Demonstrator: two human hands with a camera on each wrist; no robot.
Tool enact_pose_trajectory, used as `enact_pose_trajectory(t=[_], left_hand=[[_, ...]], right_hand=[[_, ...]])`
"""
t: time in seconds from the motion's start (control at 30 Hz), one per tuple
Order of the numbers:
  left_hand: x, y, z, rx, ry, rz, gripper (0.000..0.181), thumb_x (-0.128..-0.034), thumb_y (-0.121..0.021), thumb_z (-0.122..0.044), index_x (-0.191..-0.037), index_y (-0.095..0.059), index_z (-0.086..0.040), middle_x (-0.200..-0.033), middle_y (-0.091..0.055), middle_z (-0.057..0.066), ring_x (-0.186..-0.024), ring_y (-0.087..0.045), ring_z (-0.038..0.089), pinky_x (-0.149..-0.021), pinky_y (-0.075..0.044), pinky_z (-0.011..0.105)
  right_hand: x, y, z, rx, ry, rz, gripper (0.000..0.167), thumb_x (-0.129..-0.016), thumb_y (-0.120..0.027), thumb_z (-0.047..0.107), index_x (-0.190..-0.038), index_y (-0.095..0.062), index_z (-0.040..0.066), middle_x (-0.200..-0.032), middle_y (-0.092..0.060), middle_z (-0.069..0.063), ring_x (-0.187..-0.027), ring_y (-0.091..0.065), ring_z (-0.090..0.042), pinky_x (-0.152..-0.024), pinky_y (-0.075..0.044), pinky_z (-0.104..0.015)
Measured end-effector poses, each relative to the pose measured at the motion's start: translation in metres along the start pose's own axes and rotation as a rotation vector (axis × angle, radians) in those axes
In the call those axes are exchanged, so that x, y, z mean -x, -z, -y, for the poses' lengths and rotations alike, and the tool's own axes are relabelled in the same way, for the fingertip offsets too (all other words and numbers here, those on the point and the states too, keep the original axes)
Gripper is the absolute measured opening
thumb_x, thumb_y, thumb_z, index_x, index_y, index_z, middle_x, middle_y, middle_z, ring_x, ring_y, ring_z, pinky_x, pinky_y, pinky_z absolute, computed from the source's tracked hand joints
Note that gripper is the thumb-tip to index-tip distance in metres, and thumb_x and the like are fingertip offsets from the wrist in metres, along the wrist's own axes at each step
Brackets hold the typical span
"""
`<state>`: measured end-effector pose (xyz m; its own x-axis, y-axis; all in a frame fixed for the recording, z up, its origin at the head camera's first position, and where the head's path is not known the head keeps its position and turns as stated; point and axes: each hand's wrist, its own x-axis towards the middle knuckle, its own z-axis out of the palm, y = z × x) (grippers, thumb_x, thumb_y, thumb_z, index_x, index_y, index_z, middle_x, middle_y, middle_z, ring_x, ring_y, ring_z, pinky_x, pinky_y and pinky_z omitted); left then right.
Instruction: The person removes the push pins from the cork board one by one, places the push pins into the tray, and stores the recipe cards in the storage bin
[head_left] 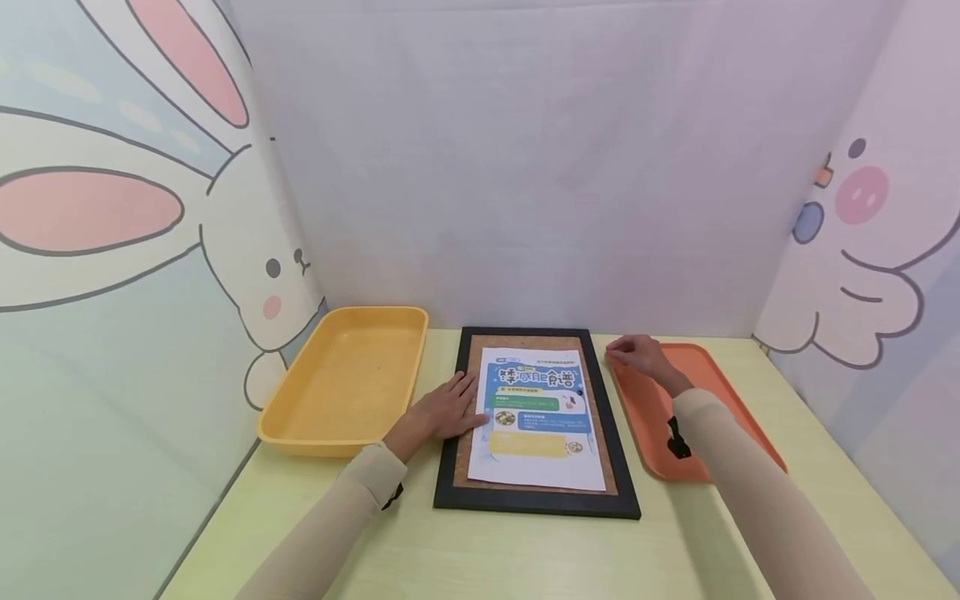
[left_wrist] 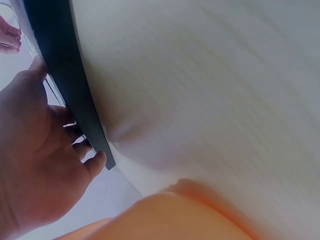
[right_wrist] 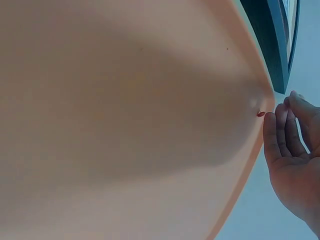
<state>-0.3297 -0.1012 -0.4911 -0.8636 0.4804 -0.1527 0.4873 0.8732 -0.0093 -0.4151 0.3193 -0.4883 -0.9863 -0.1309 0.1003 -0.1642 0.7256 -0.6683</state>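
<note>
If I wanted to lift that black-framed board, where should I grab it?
Probably by the two long sides of the board, with one of your hands coming from the left and one from the right. It lies flat, and its black border surrounds the paper, so gripping there should spare the print. The left hand rests over the left side.

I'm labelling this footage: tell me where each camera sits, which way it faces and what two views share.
Head: on the head, facing forward and down at yellow tray, board and orange tray; sleeves, left hand and right hand show.
Left wrist: worn there, facing the board's side and table; left hand shows, plus part of the right hand.
Right wrist: worn there, facing across the orange tray; right hand only, at the right edge.
Shared by head and right wrist: orange tray, board, right hand.
</note>
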Motion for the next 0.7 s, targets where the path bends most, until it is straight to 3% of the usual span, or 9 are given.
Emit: enact_pose_trajectory(t=[0.4,0.7], left_hand=[[0.001,0.0,0.001,0.007,0.005,-0.001,0.089,-0.1022,-0.041,-0.069,-0.165,-0.026,-0.008,-0.172,-0.022,0.01,-0.159,-0.016,0.031,-0.127,-0.023,0.045],[0.0,-0.003,0.001,0.007,0.01,-0.001,0.089,-0.102,-0.04,-0.07,-0.166,-0.024,-0.009,-0.173,-0.02,0.009,-0.16,-0.014,0.03,-0.127,-0.022,0.045]], right_hand=[[0.008,0.004,-0.016,-0.018,-0.018,-0.018,0.03,-0.102,-0.068,0.014,-0.121,-0.07,-0.009,-0.123,-0.067,-0.031,-0.104,-0.065,-0.042,-0.091,-0.059,-0.05],[0.008,0.003,-0.026,-0.028,-0.075,-0.031,0.029,-0.101,-0.069,0.014,-0.12,-0.07,-0.008,-0.118,-0.069,-0.029,-0.094,-0.065,-0.034,-0.076,-0.058,-0.031]])
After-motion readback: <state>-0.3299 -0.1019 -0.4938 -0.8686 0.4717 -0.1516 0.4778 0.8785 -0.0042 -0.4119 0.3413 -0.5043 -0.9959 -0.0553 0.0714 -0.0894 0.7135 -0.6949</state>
